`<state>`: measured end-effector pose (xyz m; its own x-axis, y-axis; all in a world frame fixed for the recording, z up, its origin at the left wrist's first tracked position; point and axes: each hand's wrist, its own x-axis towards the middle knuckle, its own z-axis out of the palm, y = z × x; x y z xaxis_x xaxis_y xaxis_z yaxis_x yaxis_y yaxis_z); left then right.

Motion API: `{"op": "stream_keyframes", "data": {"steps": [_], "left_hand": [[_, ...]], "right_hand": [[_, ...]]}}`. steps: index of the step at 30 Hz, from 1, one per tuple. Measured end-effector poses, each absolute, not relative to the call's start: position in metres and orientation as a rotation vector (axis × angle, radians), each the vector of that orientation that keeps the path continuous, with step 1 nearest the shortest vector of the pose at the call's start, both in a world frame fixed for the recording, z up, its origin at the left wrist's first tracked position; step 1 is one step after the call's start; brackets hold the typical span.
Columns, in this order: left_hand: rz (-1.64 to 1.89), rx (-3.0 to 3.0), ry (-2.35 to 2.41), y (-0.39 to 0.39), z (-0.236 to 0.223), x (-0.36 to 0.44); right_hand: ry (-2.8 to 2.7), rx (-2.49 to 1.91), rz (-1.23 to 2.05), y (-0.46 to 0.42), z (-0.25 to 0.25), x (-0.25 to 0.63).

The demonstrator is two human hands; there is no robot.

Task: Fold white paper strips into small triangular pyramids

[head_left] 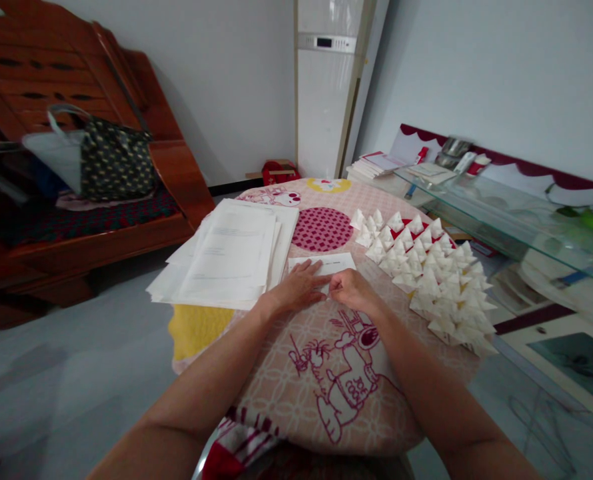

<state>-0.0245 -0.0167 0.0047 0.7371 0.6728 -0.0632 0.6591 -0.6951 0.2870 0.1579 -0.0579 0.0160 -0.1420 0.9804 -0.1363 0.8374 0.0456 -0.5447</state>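
Head view: two hands are working at a white sheet of paper (344,261) on a cloth-covered table.

The sheet is lying in the middle of the table, partly hidden under the hands; the left hand (301,285) is resting on it, fingers extended and unclenched, while the right hand (349,288) is curling its fingers inward just beside the left fingertips, and whether they are pinching the paper I cannot tell. To the left, a pile of printed sheets (226,257) is lying near the left hand; to the right, rows of pointed folded-paper pieces (419,257) are standing close together. Beneath everything, a pink patterned tablecloth (281,393) is covering the table. Farther out, a wooden bench (180,177) is holding a dark patterned bag (119,160) on the far left, and a glass shelf (536,223) is running along the right.
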Motion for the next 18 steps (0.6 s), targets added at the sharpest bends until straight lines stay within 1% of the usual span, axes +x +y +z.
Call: {"op": "stream_keyframes", "data": {"steps": [4,8,12,15,18], "left_hand": [[0.070,2.671,1.034,-0.016,0.003,-0.025],[0.057,2.681,1.037,-0.016,0.005,-0.025],[0.033,2.665,1.035,-0.016,0.006,-0.025],[0.072,2.661,1.035,-0.015,0.003,-0.025],[0.099,2.642,1.044,-0.015,0.002,-0.025]], "right_hand": [[-2.077,-1.876,0.755,-0.058,0.017,0.154],[-2.024,-1.995,0.739,-0.057,0.019,0.159],[-1.997,-2.061,0.770,-0.055,0.021,0.177],[-1.957,-2.115,0.849,-0.054,0.021,0.194],[-1.877,-2.201,0.858,-0.053,0.025,0.210]]}}
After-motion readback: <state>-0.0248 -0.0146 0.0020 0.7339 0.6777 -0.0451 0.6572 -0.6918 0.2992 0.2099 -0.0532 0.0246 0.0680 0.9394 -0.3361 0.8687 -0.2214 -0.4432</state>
